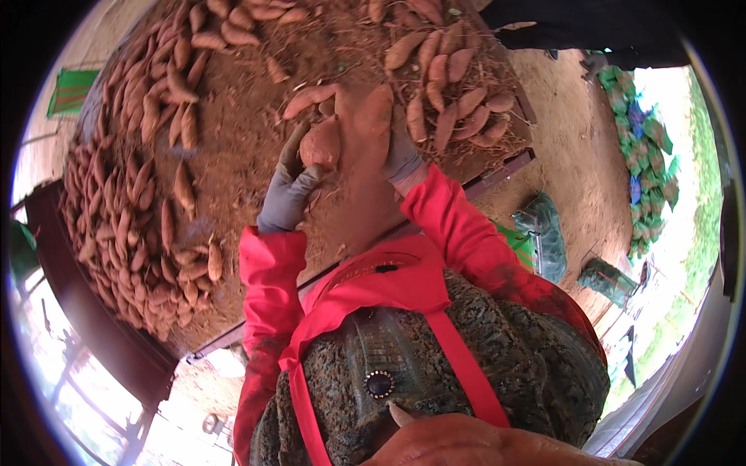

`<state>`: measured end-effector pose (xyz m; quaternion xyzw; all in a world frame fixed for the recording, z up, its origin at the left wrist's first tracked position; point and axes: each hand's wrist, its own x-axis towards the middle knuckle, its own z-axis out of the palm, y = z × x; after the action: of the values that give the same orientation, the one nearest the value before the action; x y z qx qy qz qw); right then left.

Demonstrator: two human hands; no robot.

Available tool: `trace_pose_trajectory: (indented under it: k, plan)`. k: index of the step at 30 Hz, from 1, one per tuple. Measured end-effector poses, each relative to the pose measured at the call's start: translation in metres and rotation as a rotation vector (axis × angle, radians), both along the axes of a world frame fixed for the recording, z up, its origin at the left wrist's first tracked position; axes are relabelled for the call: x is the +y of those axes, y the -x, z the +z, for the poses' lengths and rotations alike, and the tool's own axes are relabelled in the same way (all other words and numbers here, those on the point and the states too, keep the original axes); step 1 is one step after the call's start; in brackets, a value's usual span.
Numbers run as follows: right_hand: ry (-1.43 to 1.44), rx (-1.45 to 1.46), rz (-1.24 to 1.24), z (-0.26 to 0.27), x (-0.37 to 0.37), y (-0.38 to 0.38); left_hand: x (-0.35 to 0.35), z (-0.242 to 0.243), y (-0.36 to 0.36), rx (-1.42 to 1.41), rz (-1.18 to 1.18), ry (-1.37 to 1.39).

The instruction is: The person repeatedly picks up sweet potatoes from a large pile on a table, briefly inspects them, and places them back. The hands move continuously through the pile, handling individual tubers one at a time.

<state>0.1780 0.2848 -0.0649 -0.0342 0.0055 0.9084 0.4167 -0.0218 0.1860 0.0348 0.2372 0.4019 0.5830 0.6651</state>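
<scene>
My left hand (291, 186), in a soiled grey glove, has its fingers and thumb around a round sweet potato (321, 144) at the middle of the head view. My right hand (401, 145), in a like glove, grips a long sweet potato (379, 116) from its right side; that hand is partly blurred. Just above the round one lies a slender pinkish sweet potato (309, 100). Beneath both hands is the soil-covered table (245, 116). Sweet potatoes with roots (460, 116) lie to the right of my right hand.
A large heap of sweet potatoes (134, 244) covers the table's left side, with more at the top. A person in dark clothes (583, 29) stands at the upper right. Green mesh sacks (647, 169) line the ground at the right. A dark metal rim (501, 172) edges the table.
</scene>
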Motion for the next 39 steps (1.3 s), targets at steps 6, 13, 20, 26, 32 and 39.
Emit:
trace_pose_trajectory:
  k: [6, 13, 20, 26, 32, 39]
  plan:
    - [-0.145, -0.427, -0.25, 0.012, 0.03, -0.055, 0.073, 0.013, -0.026, 0.448, -0.273, 0.159]
    - [-0.206, -0.58, -0.417, 0.03, 0.045, -0.079, 0.107, -0.006, -0.045, 0.836, -0.362, -0.092]
    - [0.073, -0.543, -0.483, 0.002, 0.037, -0.077, 0.117, 0.001, -0.05, 1.101, -0.516, -0.051]
    - [0.073, -0.063, -0.491, 0.027, 0.065, -0.071, 0.177, -0.005, -0.024, -0.094, -0.616, 0.035]
    - [-0.064, -0.221, -0.625, 0.038, 0.131, -0.075, 0.231, -0.117, -0.035, 1.687, -0.29, 0.118]
    - [0.005, 0.003, -0.606, -0.005, 0.239, -0.099, 0.209, -0.201, -0.062, 2.187, -0.167, -0.257]
